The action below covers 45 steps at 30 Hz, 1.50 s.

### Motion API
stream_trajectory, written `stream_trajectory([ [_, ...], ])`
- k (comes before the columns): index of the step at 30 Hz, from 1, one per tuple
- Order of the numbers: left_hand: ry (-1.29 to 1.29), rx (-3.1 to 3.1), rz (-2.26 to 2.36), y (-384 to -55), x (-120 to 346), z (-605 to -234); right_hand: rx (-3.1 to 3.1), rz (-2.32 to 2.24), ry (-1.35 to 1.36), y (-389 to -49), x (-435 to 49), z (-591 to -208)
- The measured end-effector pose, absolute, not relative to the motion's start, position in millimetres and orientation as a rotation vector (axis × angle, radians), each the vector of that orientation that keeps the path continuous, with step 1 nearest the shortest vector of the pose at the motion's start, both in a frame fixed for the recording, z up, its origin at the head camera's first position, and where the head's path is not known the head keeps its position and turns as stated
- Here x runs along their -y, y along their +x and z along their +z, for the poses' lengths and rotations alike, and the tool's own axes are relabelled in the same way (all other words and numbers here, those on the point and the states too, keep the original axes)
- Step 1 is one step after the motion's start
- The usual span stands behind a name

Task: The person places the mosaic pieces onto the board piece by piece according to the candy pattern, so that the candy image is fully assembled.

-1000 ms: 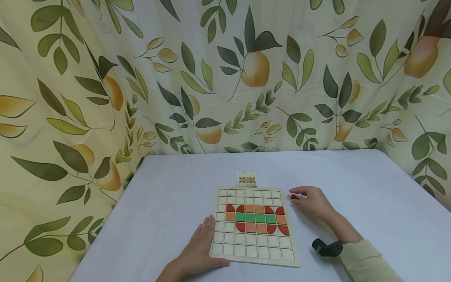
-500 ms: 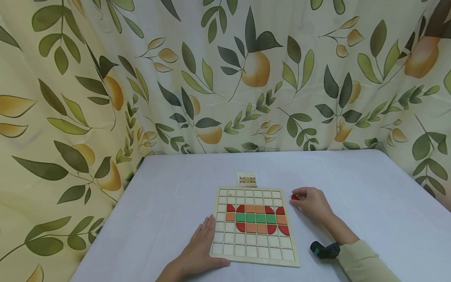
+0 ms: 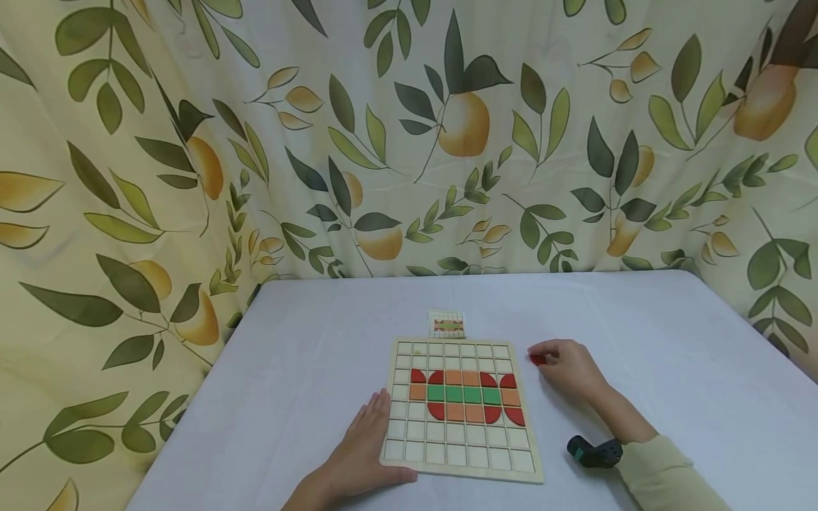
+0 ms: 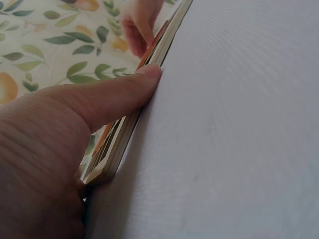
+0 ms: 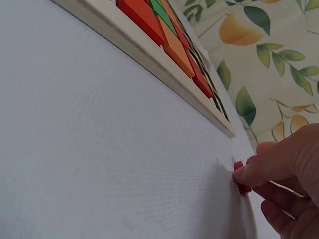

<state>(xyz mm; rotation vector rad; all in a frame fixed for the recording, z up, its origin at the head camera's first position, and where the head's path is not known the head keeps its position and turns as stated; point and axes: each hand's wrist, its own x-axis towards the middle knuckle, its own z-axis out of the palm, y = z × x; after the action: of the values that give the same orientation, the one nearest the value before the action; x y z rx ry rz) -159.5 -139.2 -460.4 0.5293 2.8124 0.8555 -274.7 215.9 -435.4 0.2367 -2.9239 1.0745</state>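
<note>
A wooden grid board (image 3: pixel 447 454) lies on the table, with red, orange and green tiles in its middle rows. Along its left side and front corner rests my left hand (image 3: pixel 358 458), fingers straight; the left wrist view shows the thumb (image 4: pixel 124 97) against the front edge. Right of the board, my right hand (image 3: pixel 569 369) pinches a small red tile (image 3: pixel 538 360) between thumb and fingertips. Up close in the right wrist view, that red tile (image 5: pixel 241 178) is partly covered by the thumb and held just over the white cloth.
A small pattern card (image 3: pixel 446 324) lies behind the board's far edge, printed with a similar coloured design. A black device (image 3: pixel 594 452) sits by the right sleeve. White cloth (image 3: pixel 319 341) covers the table, and a leaf-and-fruit curtain (image 3: pixel 409 142) hangs behind and at the left.
The red tile has turned between the right fingertips, showing a different outline in each frame. The right hand has shifted only slightly. Left hand and board have stayed put.
</note>
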Motion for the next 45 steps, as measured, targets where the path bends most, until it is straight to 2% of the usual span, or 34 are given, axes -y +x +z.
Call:
stream_trajectory([
  [7,0.548,-2.820,0.848,-159,139,-460,2.928,1.050,0.121,-271,-220,-437],
  [20,0.543,-2.822,0.841,-160,139,-460,2.945,1.066,0.277,-275,-223,-434],
  [30,0.533,-2.817,0.837,-159,139,-458,2.952,1.098,0.160,-274,-222,-433],
  [45,0.545,-2.821,0.848,-158,139,-456,2.918,1.108,0.347,-280,-231,-441],
])
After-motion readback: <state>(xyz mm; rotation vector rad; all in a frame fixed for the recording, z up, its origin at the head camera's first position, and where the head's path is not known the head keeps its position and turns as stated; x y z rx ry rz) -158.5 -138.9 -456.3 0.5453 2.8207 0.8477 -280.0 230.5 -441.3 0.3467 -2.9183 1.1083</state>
